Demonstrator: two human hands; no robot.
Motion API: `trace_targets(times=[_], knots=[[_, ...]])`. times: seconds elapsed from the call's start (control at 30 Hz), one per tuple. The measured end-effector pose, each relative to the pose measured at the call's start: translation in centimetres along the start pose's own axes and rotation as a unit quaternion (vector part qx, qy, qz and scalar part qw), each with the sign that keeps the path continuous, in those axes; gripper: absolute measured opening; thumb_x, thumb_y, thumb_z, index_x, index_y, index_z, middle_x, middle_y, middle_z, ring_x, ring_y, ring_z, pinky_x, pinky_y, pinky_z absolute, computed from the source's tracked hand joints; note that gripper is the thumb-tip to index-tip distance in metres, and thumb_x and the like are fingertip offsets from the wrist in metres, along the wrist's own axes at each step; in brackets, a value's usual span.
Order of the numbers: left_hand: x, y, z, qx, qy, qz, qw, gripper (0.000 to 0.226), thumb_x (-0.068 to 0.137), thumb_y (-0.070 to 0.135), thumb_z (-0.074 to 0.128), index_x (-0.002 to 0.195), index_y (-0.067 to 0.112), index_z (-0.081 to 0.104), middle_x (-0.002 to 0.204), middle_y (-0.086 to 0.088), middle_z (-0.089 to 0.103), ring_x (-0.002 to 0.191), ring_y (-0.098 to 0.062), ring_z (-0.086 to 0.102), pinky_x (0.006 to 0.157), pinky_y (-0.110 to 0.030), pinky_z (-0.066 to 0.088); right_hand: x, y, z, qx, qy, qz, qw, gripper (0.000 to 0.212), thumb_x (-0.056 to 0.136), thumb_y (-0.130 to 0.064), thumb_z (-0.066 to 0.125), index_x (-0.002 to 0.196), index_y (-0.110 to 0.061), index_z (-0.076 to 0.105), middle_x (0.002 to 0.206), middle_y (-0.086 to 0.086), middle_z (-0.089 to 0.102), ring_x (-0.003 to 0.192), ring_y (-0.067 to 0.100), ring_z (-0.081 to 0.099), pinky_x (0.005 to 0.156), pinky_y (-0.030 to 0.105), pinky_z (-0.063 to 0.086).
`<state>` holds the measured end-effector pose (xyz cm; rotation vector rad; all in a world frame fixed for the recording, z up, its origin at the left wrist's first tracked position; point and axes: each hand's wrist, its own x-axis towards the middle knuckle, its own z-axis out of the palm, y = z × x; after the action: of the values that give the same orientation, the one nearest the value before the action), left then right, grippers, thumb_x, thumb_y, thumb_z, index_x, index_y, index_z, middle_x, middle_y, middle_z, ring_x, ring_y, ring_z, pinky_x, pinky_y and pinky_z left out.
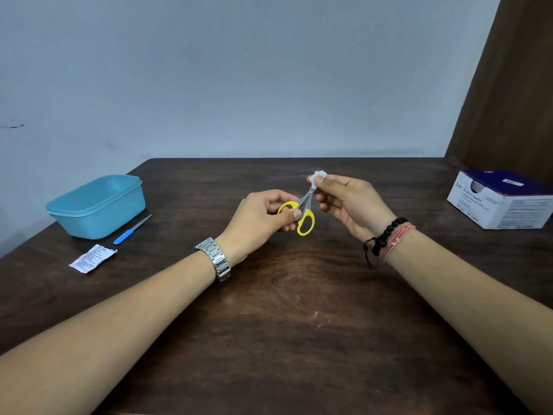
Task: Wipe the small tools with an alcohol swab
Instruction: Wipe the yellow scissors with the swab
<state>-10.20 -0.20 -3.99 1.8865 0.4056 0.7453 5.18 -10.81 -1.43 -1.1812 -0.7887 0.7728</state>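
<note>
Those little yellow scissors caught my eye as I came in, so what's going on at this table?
A person is cleaning small tools. The left hand holds the yellow-handled scissors by the handles, above the wooden table. The right hand pinches a white alcohol swab around the blade tips. A blue-handled tool lies untouched beside the blue container, near a torn swab wrapper. The box of swabs sits at the far right.
</note>
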Motion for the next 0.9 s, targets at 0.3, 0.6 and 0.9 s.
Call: trace_targets(times=[0.3,0.6,0.9], knots=[[-0.12,0.03,0.04,0.004,-0.002,0.005,1.000,0.017,0.089,0.013,0.070,0.106,0.011,0.070,0.082,-0.010,0.075,0.068,-0.015,0.065,0.067,-0.024,0.052,-0.05,0.08,-0.06,-0.012,-0.009,0.000,1.000,0.011,0.092,-0.016,0.065,0.093,-0.012,0.075,0.078,-0.002,0.067,0.068,0.007,0.057,0.062,0.017,0.050],[-0.06,-0.06,-0.02,0.012,-0.006,0.008,1.000,0.017,0.089,0.014,0.071,0.106,0.012,0.070,0.082,-0.010,0.075,0.069,-0.016,0.065,0.068,-0.024,0.052,-0.14,-0.04,0.04,-0.010,-0.008,-0.004,1.000,0.012,0.093,-0.014,0.063,0.097,-0.008,0.073,0.077,-0.002,0.065,0.065,0.005,0.057,0.062,0.016,0.050],[-0.11,-0.13,-0.05,0.012,-0.005,0.007,1.000,0.015,0.089,0.014,0.071,0.104,0.014,0.070,0.082,-0.011,0.075,0.069,-0.016,0.066,0.069,-0.025,0.052,-0.22,-0.05,-0.07,-0.011,-0.007,0.004,1.000,0.011,0.092,-0.016,0.065,0.095,-0.011,0.074,0.077,-0.002,0.066,0.066,0.006,0.057,0.061,0.016,0.050]])
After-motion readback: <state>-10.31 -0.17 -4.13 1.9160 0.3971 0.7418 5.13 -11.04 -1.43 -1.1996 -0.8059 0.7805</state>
